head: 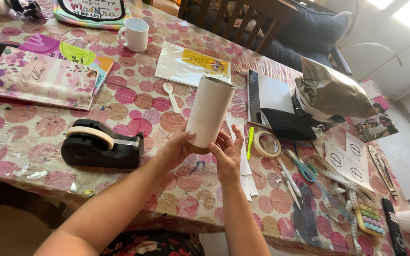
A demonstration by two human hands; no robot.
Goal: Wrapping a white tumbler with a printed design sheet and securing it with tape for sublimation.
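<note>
Head view. Tall off-white cylindrical tumbler [209,111] held tilted above the near half of the pink-dotted tablecloth table [20,137]. Left hand [175,150] grasps its lower wall, thumb across the front. Right hand [227,154] grips its base edge with fingertips. Black tape dispenser [101,143] near the left edge. White mug [134,33] at the far edge. Tape roll [267,144] and blue-handled scissors [301,167] lie right of the hands.
</note>
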